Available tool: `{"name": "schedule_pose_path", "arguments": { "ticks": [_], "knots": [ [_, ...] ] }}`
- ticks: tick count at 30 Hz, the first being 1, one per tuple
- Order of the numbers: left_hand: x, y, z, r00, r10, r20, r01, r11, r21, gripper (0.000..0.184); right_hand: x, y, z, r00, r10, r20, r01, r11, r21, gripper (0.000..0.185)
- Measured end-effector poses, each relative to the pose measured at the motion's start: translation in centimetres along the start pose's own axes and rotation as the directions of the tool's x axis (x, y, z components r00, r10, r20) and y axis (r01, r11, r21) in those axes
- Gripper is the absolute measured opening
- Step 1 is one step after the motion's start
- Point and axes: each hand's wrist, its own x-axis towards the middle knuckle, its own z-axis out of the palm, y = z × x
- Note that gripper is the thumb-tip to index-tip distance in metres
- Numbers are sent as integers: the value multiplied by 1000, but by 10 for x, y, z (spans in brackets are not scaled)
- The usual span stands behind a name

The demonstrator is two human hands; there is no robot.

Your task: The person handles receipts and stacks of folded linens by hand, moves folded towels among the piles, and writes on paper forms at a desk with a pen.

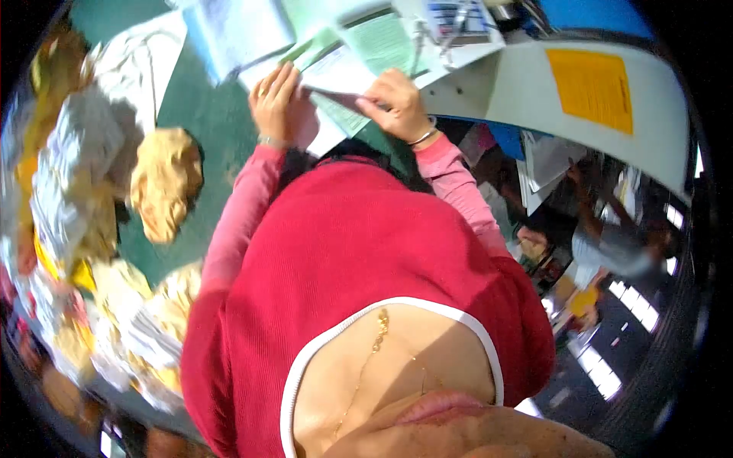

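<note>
My left hand (273,103) is over the near edge of the papers, its fingers curled together; what they hold, if anything, is hidden. To its right, my right hand (397,107) is closed, with a small dark thing showing at the fingers that I cannot make out. A dark strip, blurred, runs between the two hands. Below it lies a sheet with green print (341,114). Beyond the hands are green printed sheets (379,42) and a pale blue plastic sleeve or folder (243,34).
A tan bundle of cloth (166,185) lies on the green tabletop (217,122) at left. Piles of white and yellow cloth (76,168) line the left edge. A pale panel with an orange sheet (592,90) stands at right. Another person (618,248) is beyond it.
</note>
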Motion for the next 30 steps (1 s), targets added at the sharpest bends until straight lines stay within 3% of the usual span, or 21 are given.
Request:
{"name": "schedule_pose_path", "arguments": {
  "ticks": [3,4,5,6,7,9,10,14,20,25,28,30],
  "knots": [
    [8,4,-9,997,81,7,-80,991,-112,27,-13,7,7,997,24,-71,-25,1000,-9,17],
    [4,1,-3,994,104,-29,-106,988,-109,26,-16,11,12,994,-100,-35,96,991,-95,19],
    [6,0,-4,989,150,-7,-151,987,-59,23,-18,14,18,991,57,-119,-50,997,53,20],
    [9,8,-6,985,167,-39,-169,983,-73,19,-17,9,12,988,99,-122,-92,994,60,21],
    [5,-8,2,979,204,9,-204,978,-40,18,-21,11,16,982,102,-159,-98,995,36,23],
    [9,13,-3,974,185,-127,-203,968,-145,18,-24,15,28,969,69,-236,-70,998,4,20],
    [-3,-10,10,985,124,-122,-146,971,-189,19,-26,15,33,965,54,-255,-58,998,-9,18],
    [3,7,36,933,357,-55,-351,864,-361,23,-29,26,39,934,80,-348,-121,988,-99,15],
    [22,11,32,825,566,-2,-506,735,-452,31,-53,4,46,857,145,-495,-231,966,-118,9],
    [22,53,14,702,710,-44,-653,618,-437,37,-141,-41,29,750,307,-586,-419,906,-62,8],
    [4,107,6,468,881,-66,-782,378,-496,39,-233,-84,30,587,540,-603,-639,766,64,8],
    [-33,169,-12,362,932,9,-733,290,-615,40,-304,-134,33,409,684,-604,-762,620,186,11]
  ]
}}
